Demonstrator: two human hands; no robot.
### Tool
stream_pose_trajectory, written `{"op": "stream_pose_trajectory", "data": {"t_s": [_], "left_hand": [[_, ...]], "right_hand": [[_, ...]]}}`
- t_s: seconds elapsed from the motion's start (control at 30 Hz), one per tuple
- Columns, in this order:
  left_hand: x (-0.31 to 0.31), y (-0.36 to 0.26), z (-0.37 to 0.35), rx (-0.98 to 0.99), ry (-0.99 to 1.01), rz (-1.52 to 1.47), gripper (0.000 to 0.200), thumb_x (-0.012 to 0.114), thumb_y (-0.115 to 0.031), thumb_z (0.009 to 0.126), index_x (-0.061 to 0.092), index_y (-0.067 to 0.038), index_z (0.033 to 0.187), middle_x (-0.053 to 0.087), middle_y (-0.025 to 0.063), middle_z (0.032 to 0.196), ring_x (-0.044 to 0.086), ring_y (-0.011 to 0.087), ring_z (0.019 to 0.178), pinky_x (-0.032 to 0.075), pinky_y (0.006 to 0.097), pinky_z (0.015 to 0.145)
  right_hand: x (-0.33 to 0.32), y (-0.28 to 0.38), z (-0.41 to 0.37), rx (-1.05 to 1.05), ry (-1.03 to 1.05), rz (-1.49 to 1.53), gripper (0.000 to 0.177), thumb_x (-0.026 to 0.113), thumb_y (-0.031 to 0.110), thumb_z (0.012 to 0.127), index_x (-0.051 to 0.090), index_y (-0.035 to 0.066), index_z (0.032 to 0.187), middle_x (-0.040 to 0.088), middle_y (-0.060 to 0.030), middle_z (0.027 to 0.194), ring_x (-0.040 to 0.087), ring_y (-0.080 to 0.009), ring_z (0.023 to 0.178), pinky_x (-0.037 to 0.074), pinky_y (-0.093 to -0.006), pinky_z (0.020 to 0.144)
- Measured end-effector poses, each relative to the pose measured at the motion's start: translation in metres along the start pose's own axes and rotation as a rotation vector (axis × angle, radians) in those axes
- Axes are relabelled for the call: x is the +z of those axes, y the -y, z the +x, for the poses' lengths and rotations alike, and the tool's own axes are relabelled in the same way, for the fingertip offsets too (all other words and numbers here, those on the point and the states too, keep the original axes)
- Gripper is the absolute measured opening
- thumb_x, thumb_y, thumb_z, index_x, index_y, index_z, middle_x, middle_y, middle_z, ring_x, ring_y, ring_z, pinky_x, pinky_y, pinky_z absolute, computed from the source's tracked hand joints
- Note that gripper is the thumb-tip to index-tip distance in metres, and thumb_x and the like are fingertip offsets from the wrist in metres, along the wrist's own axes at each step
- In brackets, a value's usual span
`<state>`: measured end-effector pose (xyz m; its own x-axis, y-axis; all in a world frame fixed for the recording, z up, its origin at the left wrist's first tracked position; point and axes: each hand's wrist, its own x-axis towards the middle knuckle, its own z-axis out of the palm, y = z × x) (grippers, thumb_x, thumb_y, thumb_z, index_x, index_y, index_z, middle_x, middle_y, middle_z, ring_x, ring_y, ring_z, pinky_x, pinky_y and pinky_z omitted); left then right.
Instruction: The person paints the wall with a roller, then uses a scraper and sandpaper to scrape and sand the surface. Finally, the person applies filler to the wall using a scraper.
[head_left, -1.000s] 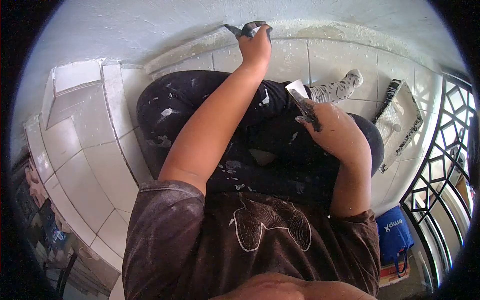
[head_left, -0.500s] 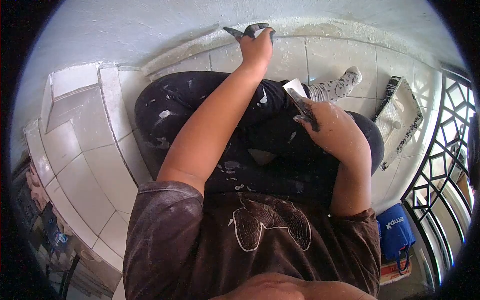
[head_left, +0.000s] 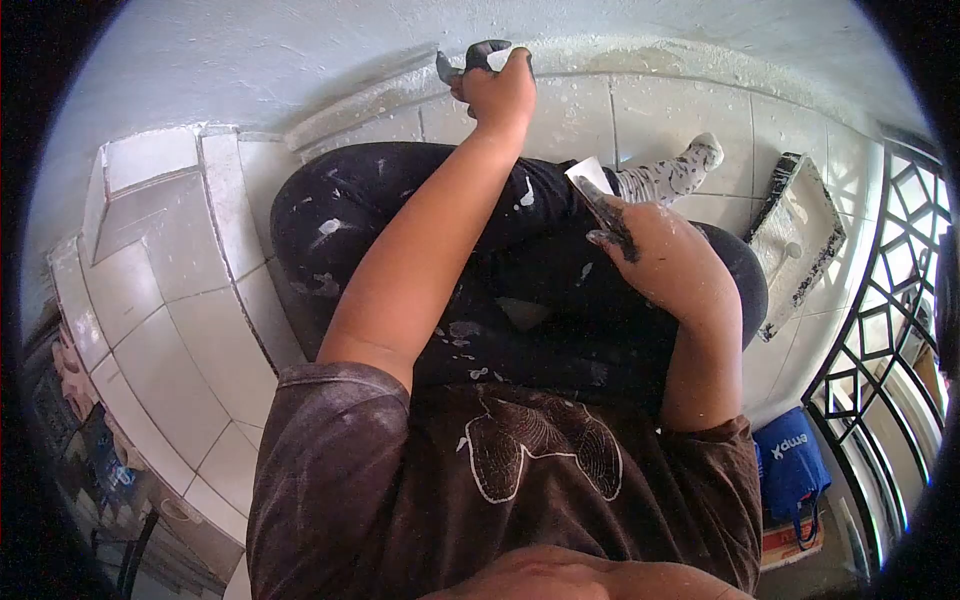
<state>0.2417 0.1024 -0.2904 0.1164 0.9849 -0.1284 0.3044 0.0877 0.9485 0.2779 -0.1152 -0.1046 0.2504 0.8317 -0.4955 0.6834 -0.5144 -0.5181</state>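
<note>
My left hand point(head_left: 500, 90), its fingers smeared black, is bent against the foot of the pale wall point(head_left: 300, 60). A small white flat piece point(head_left: 497, 61) shows between its fingers; most of it is hidden. My right hand point(head_left: 650, 245), also smeared dark, is closed above my right leg. It grips a flat scraper point(head_left: 588, 172) whose whitish blade points up and left. Paint-spotted black trousers point(head_left: 370, 220) cover my folded legs, and a patterned sock point(head_left: 685, 170) shows beyond the scraper.
A white tray with blackened edges point(head_left: 800, 235) lies on the tiled floor point(head_left: 565, 120) at right. Farther right stands a black metal grille point(head_left: 875, 330), with a blue bag point(head_left: 792, 455) below it. A tiled step point(head_left: 165, 270) is on the left.
My left hand has shifted slightly left along the base of the wall, its fingers turning a little. My right hand and the scraper have stayed in place.
</note>
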Motion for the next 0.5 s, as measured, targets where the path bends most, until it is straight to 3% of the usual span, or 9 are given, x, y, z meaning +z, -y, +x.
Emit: {"op": "stream_pose_trajectory", "data": {"t_s": [0.07,0.23,0.37,0.5], "left_hand": [[-0.0003,0.0003,0.0011,-0.014,0.005,0.007,0.018,0.07,-0.018,0.081,0.066,-0.005,0.093,0.063,0.0106,0.084,0.056,0.0207,0.083,0.043,0.0334,0.078],[-0.0061,0.0023,0.0074,-0.084,0.139,0.124,0.041,0.071,-0.033,0.076,0.061,-0.016,0.113,0.028,0.0419,0.138,0.023,0.0526,0.134,0.027,0.0618,0.104],[-0.0054,0.0003,0.0054,-0.094,0.13,0.018,0.041,0.071,-0.032,0.076,0.062,-0.013,0.111,0.025,0.0436,0.14,0.022,0.0528,0.134,0.025,0.0586,0.107],[-0.0028,0.0049,0.0072,-0.051,0.134,-0.001,0.037,0.071,-0.03,0.076,0.064,-0.011,0.106,0.036,0.0424,0.131,0.027,0.0509,0.13,0.021,0.0548,0.109]], "right_hand": [[0.001,-0.0009,-0.0004,-0.015,-0.011,-0.017,0.032,0.064,0.027,0.088,0.061,0.001,0.106,0.063,-0.0228,0.092,0.058,-0.043,0.093,0.046,-0.049,0.08],[-0.0009,-0.0007,0.0018,-0.01,0.028,-0.017,0.03,0.064,0.024,0.087,0.061,0.001,0.108,0.063,-0.0228,0.091,0.058,-0.0433,0.092,0.046,-0.049,0.08],[0.0017,-0.0028,0.0013,-0.022,0.017,-0.004,0.031,0.063,0.023,0.087,0.061,0.002,0.11,0.063,-0.0228,0.092,0.058,-0.0435,0.093,0.046,-0.0491,0.08],[0.0033,-0.0048,0.003,-0.028,0.026,-0.008,0.032,0.063,0.023,0.088,0.061,0.001,0.111,0.063,-0.0227,0.093,0.058,-0.0434,0.092,0.046,-0.0489,0.08]]}}
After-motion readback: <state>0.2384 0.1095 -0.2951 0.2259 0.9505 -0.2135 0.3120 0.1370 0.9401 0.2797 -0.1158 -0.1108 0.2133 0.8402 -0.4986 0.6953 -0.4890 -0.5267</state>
